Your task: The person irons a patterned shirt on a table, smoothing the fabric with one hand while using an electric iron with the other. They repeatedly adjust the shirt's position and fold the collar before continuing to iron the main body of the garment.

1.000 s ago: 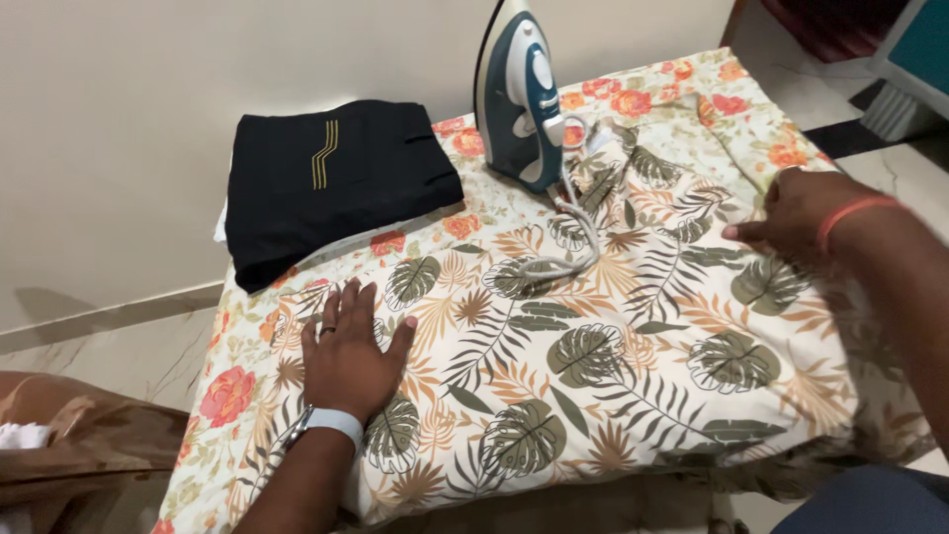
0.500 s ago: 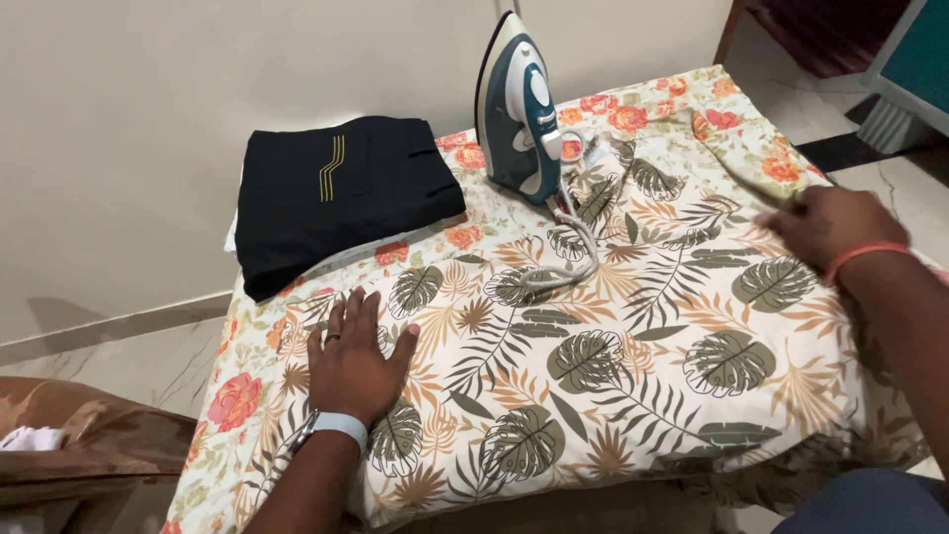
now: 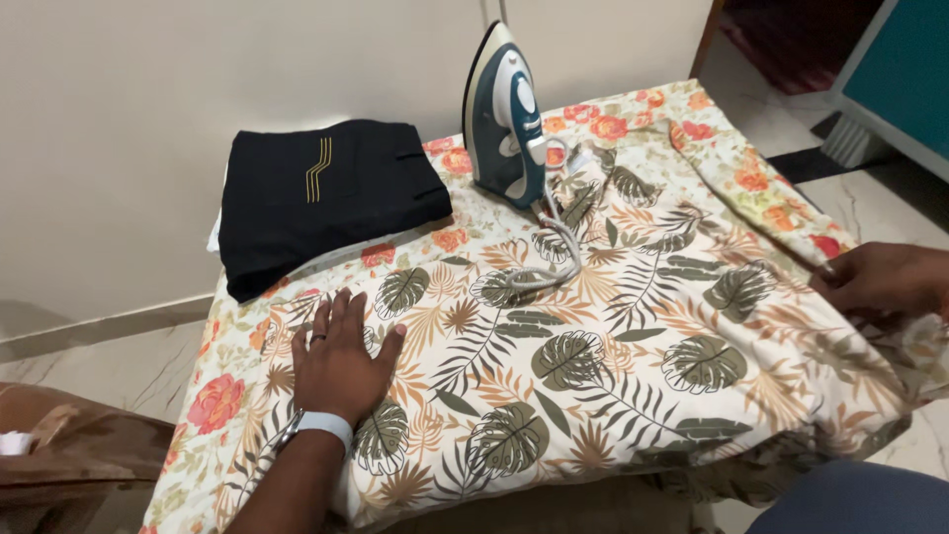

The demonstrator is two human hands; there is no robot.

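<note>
Leaf-printed cloth (image 3: 613,346) lies flatter: our right hand (image 3: 880,282) has slid to the frame's right edge, pinching its hem; left hand (image 3: 336,361) stays spread flat, lower left.

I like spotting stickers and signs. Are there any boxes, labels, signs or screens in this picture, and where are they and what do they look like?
No boxes, signs or screens show.
Iron: stands upright at the back of the leaf-print cloth; teal and white, with a small mark on its body too small to make out.
Folded black garment: back left by the wall; three wavy gold lines stitched on top.
Wristband on the left hand: pale, plain, no screen visible.
</note>
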